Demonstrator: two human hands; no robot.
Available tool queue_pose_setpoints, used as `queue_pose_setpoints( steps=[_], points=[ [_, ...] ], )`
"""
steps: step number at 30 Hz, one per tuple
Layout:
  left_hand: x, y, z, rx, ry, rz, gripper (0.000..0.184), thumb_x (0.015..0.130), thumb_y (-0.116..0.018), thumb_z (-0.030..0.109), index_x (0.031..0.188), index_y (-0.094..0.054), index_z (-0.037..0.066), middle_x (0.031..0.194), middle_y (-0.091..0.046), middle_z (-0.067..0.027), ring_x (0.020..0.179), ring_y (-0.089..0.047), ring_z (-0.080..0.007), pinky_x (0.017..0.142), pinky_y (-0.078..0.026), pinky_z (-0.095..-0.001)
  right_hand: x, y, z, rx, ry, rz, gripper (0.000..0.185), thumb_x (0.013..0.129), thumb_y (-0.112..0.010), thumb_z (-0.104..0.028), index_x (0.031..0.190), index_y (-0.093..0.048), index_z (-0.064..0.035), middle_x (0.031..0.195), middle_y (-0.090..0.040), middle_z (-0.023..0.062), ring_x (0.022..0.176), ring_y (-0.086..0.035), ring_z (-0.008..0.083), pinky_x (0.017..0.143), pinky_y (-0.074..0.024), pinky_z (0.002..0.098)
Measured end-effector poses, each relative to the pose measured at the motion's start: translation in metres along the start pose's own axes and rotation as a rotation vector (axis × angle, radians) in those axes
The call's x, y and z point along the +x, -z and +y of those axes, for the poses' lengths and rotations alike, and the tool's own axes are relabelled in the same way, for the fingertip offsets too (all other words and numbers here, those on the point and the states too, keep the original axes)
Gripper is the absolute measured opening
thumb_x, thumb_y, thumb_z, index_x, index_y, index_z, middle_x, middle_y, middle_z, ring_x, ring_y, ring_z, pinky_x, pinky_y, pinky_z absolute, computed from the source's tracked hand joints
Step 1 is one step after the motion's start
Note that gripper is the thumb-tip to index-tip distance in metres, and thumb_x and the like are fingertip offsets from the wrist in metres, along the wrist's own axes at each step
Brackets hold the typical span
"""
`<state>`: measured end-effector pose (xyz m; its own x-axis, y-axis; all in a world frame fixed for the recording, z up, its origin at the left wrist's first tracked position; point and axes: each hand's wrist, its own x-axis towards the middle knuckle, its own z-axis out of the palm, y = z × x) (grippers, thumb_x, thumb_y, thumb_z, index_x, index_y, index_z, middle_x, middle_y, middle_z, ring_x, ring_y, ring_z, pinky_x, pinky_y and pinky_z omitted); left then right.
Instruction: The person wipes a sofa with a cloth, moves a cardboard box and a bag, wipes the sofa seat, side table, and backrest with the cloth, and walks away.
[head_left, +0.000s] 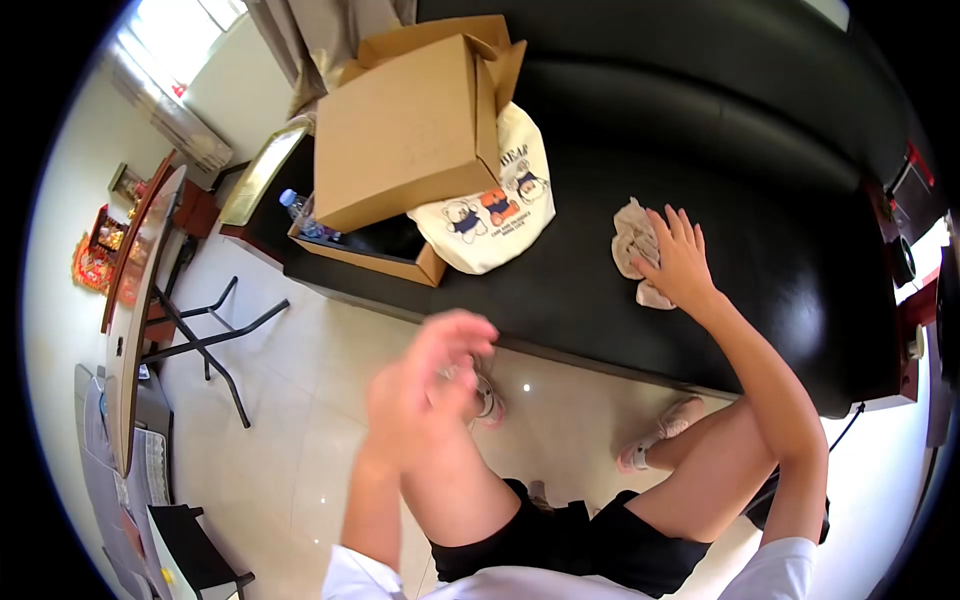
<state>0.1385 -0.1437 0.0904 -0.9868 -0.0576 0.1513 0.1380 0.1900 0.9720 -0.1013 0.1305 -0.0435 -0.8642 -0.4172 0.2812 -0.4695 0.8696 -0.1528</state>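
Note:
On the seat of the black sofa, my right hand rests with its fingers spread, partly over a crumpled beige cloth. The cloth lies bunched to the left of and beneath that hand. My left hand is raised in front of the sofa's edge, above my left knee. Its fingers are curved and apart, somewhat blurred, and nothing shows between them. A white cloth bag with printed bears lies on the sofa, partly under a large cardboard box.
Under the large box is an open, shallow cardboard box with a plastic bottle at its left end. A folding table with black legs stands at the left. A black stool is at the lower left. My feet are on the tiled floor.

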Motion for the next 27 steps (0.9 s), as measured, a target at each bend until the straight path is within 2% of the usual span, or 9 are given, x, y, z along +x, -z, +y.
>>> queue_pose_setpoints(
  steps=[3, 7, 10, 15, 17, 19, 22, 24, 27],
  points=[
    [0.062, 0.065, -0.03, 0.086, -0.014, 0.173, 0.043, 0.091, -0.059, 0.026, 0.124, -0.05, 0.001, 0.121, -0.057, -0.0101, 0.106, -0.057, -0.018, 0.088, -0.044, -0.0292, 0.001, -0.007, -0.004, 0.099, 0.048, 0.053, 0.078, 0.079, -0.07, -0.038, 0.142, -0.035, -0.0082, 0.145, -0.036, 0.0213, 0.138, -0.029, 0.0398, 0.111, -0.0237, 0.0538],
    [0.156, 0.188, -0.12, 0.352, -0.049, 0.813, 0.045, 0.093, -0.059, 0.034, 0.121, -0.051, -0.001, 0.118, -0.058, -0.0139, 0.105, -0.056, -0.0176, 0.084, -0.046, -0.0291, 0.027, 0.018, -0.048, 0.661, 0.043, 0.07, 0.06, 0.081, -0.073, -0.031, 0.128, -0.049, -0.0029, 0.119, -0.058, 0.0188, 0.116, -0.055, 0.0342, 0.1, -0.0419, 0.0393],
    [0.175, 0.239, -0.148, -0.389, 0.506, 0.785, 0.062, 0.089, -0.063, 0.042, 0.131, -0.042, 0.0, 0.12, -0.053, -0.0182, 0.111, -0.054, -0.0304, 0.087, -0.05, -0.0375, 0.071, 0.024, -0.095, 1.109, -0.086, -0.266, 0.064, 0.083, -0.071, -0.04, 0.126, -0.049, 0.0013, 0.107, -0.063, 0.0168, 0.101, -0.061, 0.0236, 0.089, -0.0476, 0.0332],
    [0.186, 0.219, -0.187, -0.664, 0.405, 0.529, 0.085, 0.084, -0.065, 0.054, 0.142, -0.03, 0.003, 0.136, -0.041, -0.0214, 0.121, -0.047, -0.0356, 0.103, -0.041, -0.0448, 0.154, 0.014, -0.169, 1.347, -0.231, -0.571, 0.085, 0.08, -0.062, -0.064, 0.123, -0.051, 0.0083, 0.099, -0.063, 0.0112, 0.078, -0.061, 0.0157, 0.065, -0.0498, 0.0259],
    [0.191, 0.208, -0.18, -0.752, 0.487, 0.577, 0.088, 0.083, -0.067, 0.054, 0.144, -0.027, 0.004, 0.139, -0.038, -0.0222, 0.127, -0.041, -0.0367, 0.107, -0.036, -0.0465, 0.174, 0.001, -0.184, 1.377, -0.254, -0.532, 0.083, 0.078, -0.06, -0.063, 0.126, -0.053, 0.0034, 0.105, -0.062, 0.019, 0.066, -0.061, 0.0231, 0.044, -0.0486, 0.0391],
    [0.193, 0.197, -0.184, -0.798, 0.38, 0.595, 0.09, 0.083, -0.069, 0.052, 0.146, -0.023, 0.006, 0.143, -0.034, -0.023, 0.13, -0.038, -0.0379, 0.109, -0.035, -0.0466, 0.18, -0.004, -0.195, 1.392, -0.362, -0.473, 0.081, 0.079, -0.057, -0.064, 0.123, -0.054, 0.0041, 0.109, -0.062, 0.0189, 0.062, -0.06, 0.0246, 0.045, -0.0496, 0.0403],
    [0.2, 0.204, -0.191, -0.903, 0.135, 0.636, 0.061, 0.086, -0.069, 0.042, 0.132, -0.046, 0.009, 0.128, -0.054, -0.012, 0.117, -0.054, -0.0282, 0.096, -0.049, -0.0433, 0.171, -0.003, -0.196, 1.444, -0.324, -0.412, 0.08, 0.08, -0.056, -0.061, 0.121, -0.055, 0.008, 0.113, -0.06, 0.0184, 0.079, -0.064, 0.0282, 0.044, -0.0518, 0.0375],
    [0.191, 0.212, -0.184, -0.787, 0.072, 0.528, 0.058, 0.089, -0.066, 0.04, 0.132, -0.046, 0.008, 0.127, -0.055, -0.0116, 0.116, -0.055, -0.0268, 0.096, -0.051, -0.0411, 0.164, -0.006, -0.185, 1.424, -0.285, -0.457, 0.081, 0.08, -0.057, -0.06, 0.124, -0.054, 0.0076, 0.12, -0.059, 0.0199, 0.087, -0.065, 0.0326, 0.05, -0.054, 0.0367],
    [0.17, 0.191, -0.128, -0.562, -0.07, 0.546, 0.065, 0.091, -0.063, 0.043, 0.135, -0.043, 0.001, 0.13, -0.052, -0.0151, 0.118, -0.054, -0.0244, 0.102, -0.047, -0.0365, 0.128, 0.037, -0.155, 1.39, -0.193, -0.481, 0.079, 0.074, -0.068, -0.056, 0.12, -0.056, 0.0073, 0.106, -0.063, 0.0203, 0.083, -0.064, 0.0245, 0.06, -0.0525, 0.0299]
  ],
)
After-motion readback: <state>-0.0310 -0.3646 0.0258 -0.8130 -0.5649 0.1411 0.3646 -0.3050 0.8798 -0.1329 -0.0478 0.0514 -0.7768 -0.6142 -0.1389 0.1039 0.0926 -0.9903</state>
